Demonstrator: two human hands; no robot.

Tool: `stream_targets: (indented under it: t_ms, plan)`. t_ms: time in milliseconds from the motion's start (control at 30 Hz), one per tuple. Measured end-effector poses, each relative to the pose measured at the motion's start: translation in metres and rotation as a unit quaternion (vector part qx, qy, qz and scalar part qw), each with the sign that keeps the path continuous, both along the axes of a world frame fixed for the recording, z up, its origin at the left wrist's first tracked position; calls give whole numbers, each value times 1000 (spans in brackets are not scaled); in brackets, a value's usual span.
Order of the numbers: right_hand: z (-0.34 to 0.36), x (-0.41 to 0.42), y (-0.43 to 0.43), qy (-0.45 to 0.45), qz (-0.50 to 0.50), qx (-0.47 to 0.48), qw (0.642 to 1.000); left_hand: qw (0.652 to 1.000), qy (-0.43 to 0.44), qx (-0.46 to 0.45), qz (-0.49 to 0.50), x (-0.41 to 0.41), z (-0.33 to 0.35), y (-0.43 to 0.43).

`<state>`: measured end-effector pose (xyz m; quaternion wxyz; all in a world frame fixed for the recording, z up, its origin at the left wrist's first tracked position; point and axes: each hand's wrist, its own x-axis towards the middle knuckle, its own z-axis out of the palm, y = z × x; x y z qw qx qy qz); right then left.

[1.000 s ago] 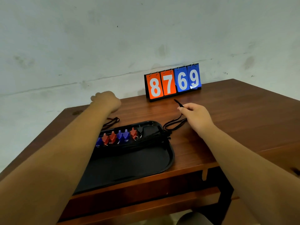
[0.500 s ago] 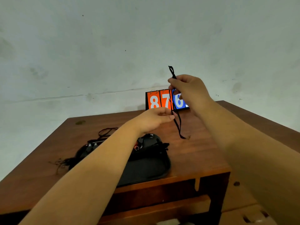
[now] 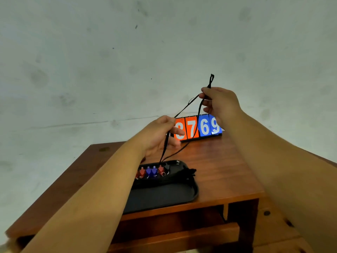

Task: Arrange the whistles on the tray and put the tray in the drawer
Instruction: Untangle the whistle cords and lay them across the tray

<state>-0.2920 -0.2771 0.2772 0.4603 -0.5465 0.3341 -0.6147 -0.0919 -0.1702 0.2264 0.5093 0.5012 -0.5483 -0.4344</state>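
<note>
A black tray (image 3: pixel 164 198) lies on the wooden table, with a row of red and blue whistles (image 3: pixel 150 171) along its far edge and bundled black cords at its right rim. My right hand (image 3: pixel 221 105) pinches the knotted end of a black lanyard (image 3: pixel 186 107) high above the table. Lower down, my left hand (image 3: pixel 160 136) pinches the same lanyard, and the cord runs on down to the black whistle (image 3: pixel 166 168) at the right end of the row.
A flip scoreboard (image 3: pixel 198 127) showing 8769 stands at the back of the table against the wall. Below the table's front edge an open drawer (image 3: pixel 182 232) juts out. Bare wood lies to the right of the tray.
My right hand has kept the lanyard end raised. My left hand has taken hold of the cord and drawn it taut down to the whistle. The camera view has shifted.
</note>
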Motion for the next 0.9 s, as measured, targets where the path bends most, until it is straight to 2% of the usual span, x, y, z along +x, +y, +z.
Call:
stream_targets:
  t_ms: [167, 267, 367, 567, 800, 900]
  plan:
    - [1, 15, 11, -7, 0, 25, 1000, 992, -124, 6, -14, 12, -10, 28]
    - [-1, 20, 11, -15, -17, 47, 999, 969, -245, 17, -21, 33, -17, 46]
    - [-11, 21, 8, -18, -22, 69, 997, 955, -295, 32, 5, 57, -28, 57]
    - [-46, 27, -2, -15, -43, 107, 993, 957, -284, 44, 35, 112, -57, 71]
    - [-99, 36, -11, -20, -22, 133, 991, 974, -175, 37, 139, 166, -95, 72]
    - [-122, 40, -11, -22, -10, 146, 989, 967, -193, 23, 163, 182, -111, 70]
